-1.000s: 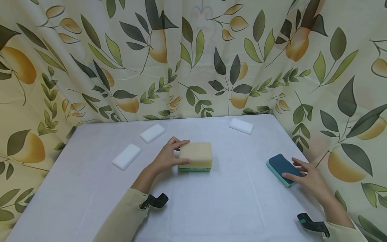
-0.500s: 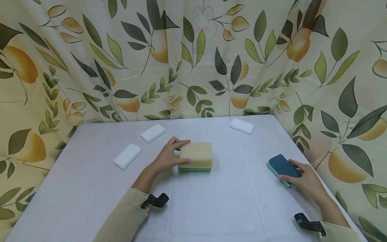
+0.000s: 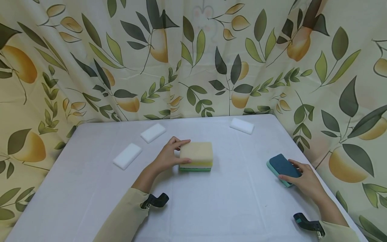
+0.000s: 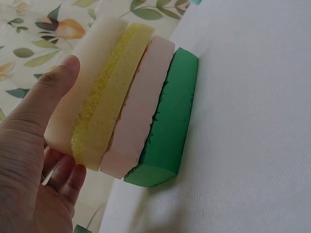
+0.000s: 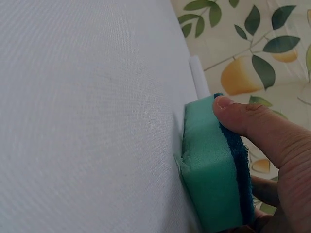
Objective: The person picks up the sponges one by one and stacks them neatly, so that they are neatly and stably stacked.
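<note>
In the head view a stack of sponges stands mid-table, with a cream sponge (image 3: pixel 196 151) on top. The left wrist view shows the layers beneath: a yellow sponge (image 4: pixel 114 97), a pale pink sponge (image 4: pixel 138 107) and a green sponge (image 4: pixel 163 121) lying on the cloth. My left hand (image 3: pixel 167 155) grips the stack's left end, thumb along the cream sponge's near side. Toward the right edge, my right hand (image 3: pixel 306 179) holds a teal sponge (image 5: pixel 209 160) with its dark blue scouring side up. The thumb presses its near long side; the other fingers are partly hidden behind it.
White blocks lie on the white-clothed table (image 3: pixel 211 208): one at left (image 3: pixel 127 156), another behind it (image 3: pixel 153 133), and a third block (image 3: pixel 242 126) at the back right. A patterned curtain (image 3: pixel 193 84) hangs behind and along the sides.
My right hand has shifted slightly left and its fingers have come in against the teal sponge. The left hand and the stack have stayed in place.
</note>
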`<state>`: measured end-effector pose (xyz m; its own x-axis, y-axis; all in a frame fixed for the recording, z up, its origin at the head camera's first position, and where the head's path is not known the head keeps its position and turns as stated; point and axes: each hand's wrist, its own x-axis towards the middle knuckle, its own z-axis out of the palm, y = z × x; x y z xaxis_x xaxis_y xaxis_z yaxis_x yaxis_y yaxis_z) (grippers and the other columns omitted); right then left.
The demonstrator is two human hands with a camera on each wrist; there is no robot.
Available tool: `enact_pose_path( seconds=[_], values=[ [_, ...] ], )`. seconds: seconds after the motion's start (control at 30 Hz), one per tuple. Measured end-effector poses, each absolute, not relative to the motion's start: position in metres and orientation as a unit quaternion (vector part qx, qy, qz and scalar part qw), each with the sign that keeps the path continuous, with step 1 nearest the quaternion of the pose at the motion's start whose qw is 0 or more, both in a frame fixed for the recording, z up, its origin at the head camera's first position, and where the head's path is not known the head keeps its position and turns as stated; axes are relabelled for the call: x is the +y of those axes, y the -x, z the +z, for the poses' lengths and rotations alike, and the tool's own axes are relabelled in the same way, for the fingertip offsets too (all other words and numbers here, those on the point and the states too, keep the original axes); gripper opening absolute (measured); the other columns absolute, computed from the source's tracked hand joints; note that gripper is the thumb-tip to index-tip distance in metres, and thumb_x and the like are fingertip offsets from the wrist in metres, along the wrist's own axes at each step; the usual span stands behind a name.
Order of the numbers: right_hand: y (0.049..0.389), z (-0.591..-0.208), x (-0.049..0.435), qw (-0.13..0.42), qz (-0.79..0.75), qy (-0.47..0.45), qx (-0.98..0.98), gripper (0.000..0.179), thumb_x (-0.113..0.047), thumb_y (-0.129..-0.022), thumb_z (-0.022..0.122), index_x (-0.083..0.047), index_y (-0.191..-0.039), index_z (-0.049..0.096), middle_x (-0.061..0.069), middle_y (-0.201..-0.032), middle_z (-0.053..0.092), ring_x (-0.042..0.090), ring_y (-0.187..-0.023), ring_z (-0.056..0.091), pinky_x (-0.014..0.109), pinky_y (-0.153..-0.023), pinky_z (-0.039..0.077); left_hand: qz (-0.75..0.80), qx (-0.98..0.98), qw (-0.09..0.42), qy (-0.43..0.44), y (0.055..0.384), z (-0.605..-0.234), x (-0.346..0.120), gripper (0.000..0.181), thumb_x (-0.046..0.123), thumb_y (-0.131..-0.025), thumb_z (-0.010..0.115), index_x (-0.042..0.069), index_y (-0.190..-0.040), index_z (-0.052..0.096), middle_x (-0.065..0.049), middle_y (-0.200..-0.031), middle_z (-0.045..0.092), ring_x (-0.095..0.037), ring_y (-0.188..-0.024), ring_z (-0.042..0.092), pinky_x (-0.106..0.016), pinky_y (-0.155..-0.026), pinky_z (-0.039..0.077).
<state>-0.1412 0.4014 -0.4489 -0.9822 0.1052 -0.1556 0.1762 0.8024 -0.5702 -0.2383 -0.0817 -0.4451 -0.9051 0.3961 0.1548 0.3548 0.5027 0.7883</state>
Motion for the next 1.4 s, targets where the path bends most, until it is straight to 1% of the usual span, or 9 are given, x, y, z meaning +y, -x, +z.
enact_pose_path(
  seconds=[0.4, 0.67, 0.8, 0.93, 1.23, 1.4],
  values=[
    [0.1408, -0.4480, 0.4001, 0.057, -0.306, -0.074, 0.948, 0.098, -0.047, -0.086, 0.073, 0.006, -0.151, 0.023, 0.042, -0.142, 0.022, 0.062, -0.127, 0.027, 0.076, -0.097, 0.029, 0.448, 0.866, 0.018, -0.222, 0.2386, -0.4458, -0.0803, 0.075, 0.032, -0.071, 0.090, 0.020, -0.139, 0.059, -0.003, -0.102, 0.045, -0.025, -0.107, 0.057, -0.041, -0.096, 0.047],
    [0.1431, -0.4466, 0.3982, 0.067, -0.313, -0.091, 0.943, 0.100, -0.049, -0.086, 0.072, 0.005, -0.152, 0.021, 0.042, -0.147, 0.021, 0.062, -0.131, 0.023, 0.075, -0.099, 0.027, 0.448, 0.867, 0.023, -0.215, 0.2385, -0.4459, -0.0805, 0.076, 0.032, -0.070, 0.090, 0.021, -0.139, 0.059, -0.003, -0.102, 0.044, -0.025, -0.108, 0.057, -0.040, -0.096, 0.047],
    [0.1451, -0.4468, 0.3978, 0.064, -0.314, -0.097, 0.942, 0.099, -0.050, -0.085, 0.072, 0.004, -0.152, 0.023, 0.042, -0.147, 0.021, 0.062, -0.132, 0.022, 0.075, -0.099, 0.027, 0.449, 0.867, 0.023, -0.213, 0.2381, -0.4449, -0.0806, 0.076, 0.032, -0.070, 0.090, 0.021, -0.138, 0.059, -0.003, -0.102, 0.045, -0.025, -0.107, 0.057, -0.040, -0.096, 0.047],
    [0.1467, -0.4452, 0.3960, 0.062, -0.308, -0.091, 0.945, 0.098, -0.050, -0.085, 0.073, 0.003, -0.152, 0.026, 0.043, -0.146, 0.021, 0.063, -0.131, 0.024, 0.075, -0.098, 0.028, 0.451, 0.867, 0.025, -0.211, 0.2377, -0.4439, -0.0808, 0.076, 0.032, -0.070, 0.090, 0.021, -0.138, 0.059, -0.003, -0.103, 0.045, -0.025, -0.108, 0.057, -0.041, -0.096, 0.047],
    [0.1484, -0.4434, 0.3939, 0.056, -0.313, -0.077, 0.945, 0.094, -0.049, -0.086, 0.072, 0.001, -0.152, 0.027, 0.041, -0.146, 0.021, 0.063, -0.129, 0.025, 0.076, -0.097, 0.028, 0.452, 0.867, 0.030, -0.208, 0.2379, -0.4440, -0.0805, 0.076, 0.033, -0.071, 0.089, 0.022, -0.139, 0.058, -0.003, -0.102, 0.044, -0.027, -0.109, 0.057, -0.042, -0.096, 0.046],
    [0.1496, -0.4426, 0.3936, 0.050, -0.309, -0.067, 0.948, 0.093, -0.049, -0.087, 0.071, 0.000, -0.152, 0.028, 0.041, -0.145, 0.023, 0.061, -0.128, 0.028, 0.075, -0.096, 0.030, 0.456, 0.864, 0.030, -0.213, 0.2375, -0.4447, -0.0807, 0.076, 0.031, -0.071, 0.090, 0.021, -0.139, 0.058, -0.003, -0.101, 0.043, -0.026, -0.110, 0.057, -0.042, -0.097, 0.046]
  ],
)
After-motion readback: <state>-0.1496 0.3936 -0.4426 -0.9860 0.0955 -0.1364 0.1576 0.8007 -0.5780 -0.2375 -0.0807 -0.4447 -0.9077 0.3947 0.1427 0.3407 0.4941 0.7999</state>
